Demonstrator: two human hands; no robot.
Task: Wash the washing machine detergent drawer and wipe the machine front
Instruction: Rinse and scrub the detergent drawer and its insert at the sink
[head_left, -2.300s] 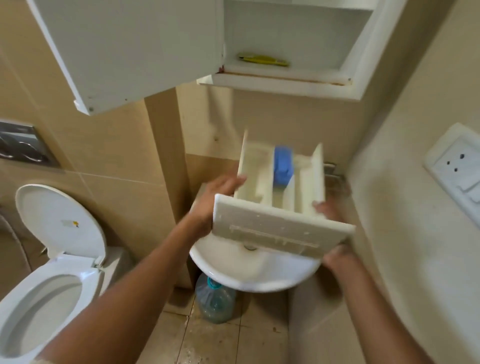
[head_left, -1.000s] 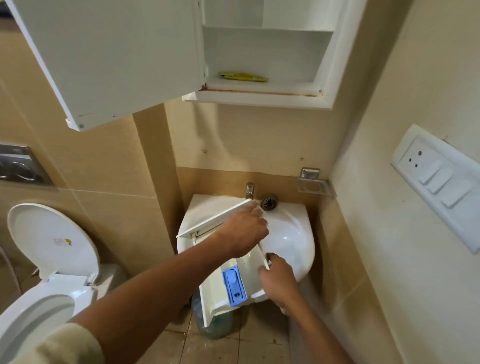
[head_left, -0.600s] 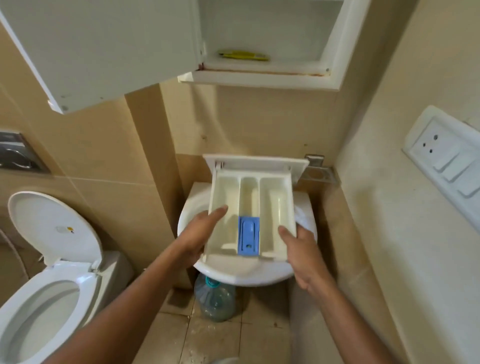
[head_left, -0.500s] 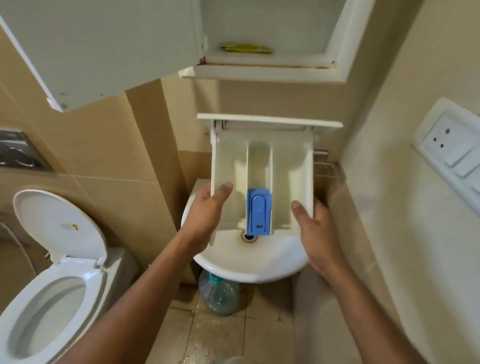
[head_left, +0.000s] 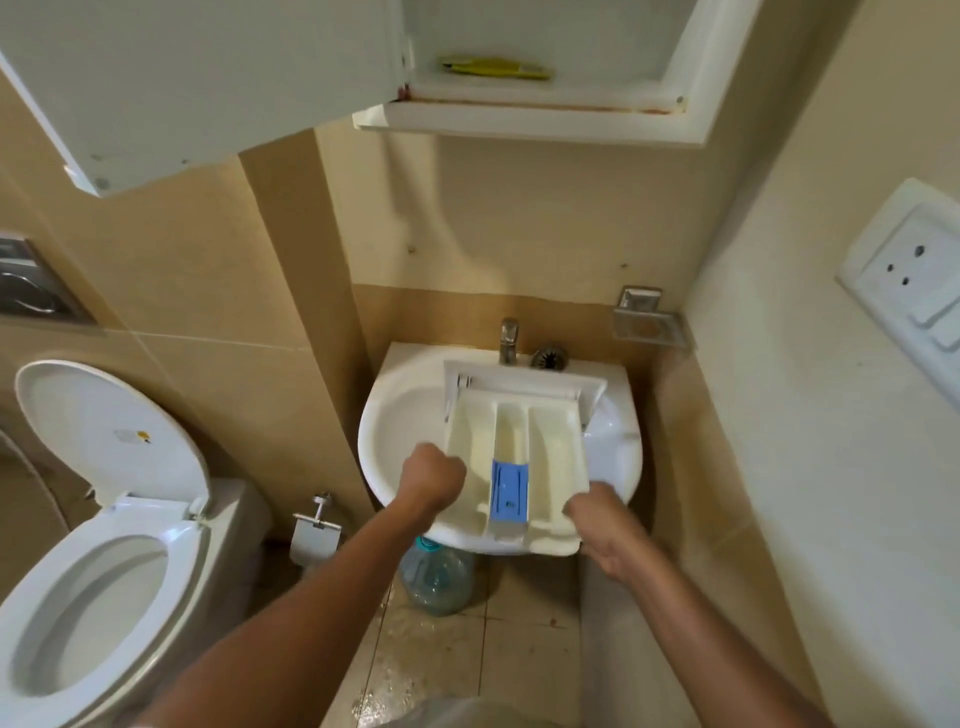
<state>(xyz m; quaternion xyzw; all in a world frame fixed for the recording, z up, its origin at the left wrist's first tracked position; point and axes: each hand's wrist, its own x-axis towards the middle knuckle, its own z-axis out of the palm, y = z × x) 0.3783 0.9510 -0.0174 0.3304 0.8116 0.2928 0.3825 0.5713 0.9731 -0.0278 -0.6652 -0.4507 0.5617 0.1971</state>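
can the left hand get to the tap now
Probably, if it lets go: the left hand grips the drawer, which the right hand also holds, and the tap stands uncovered beyond the drawer's far end.

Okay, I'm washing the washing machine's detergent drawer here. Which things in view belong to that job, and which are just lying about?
Job in hand:
detergent drawer, held by the left hand and right hand; its blue insert; sink; tap.

Just lying about:
toilet; water bottle below the sink; yellow packet; soap dish; paper holder.
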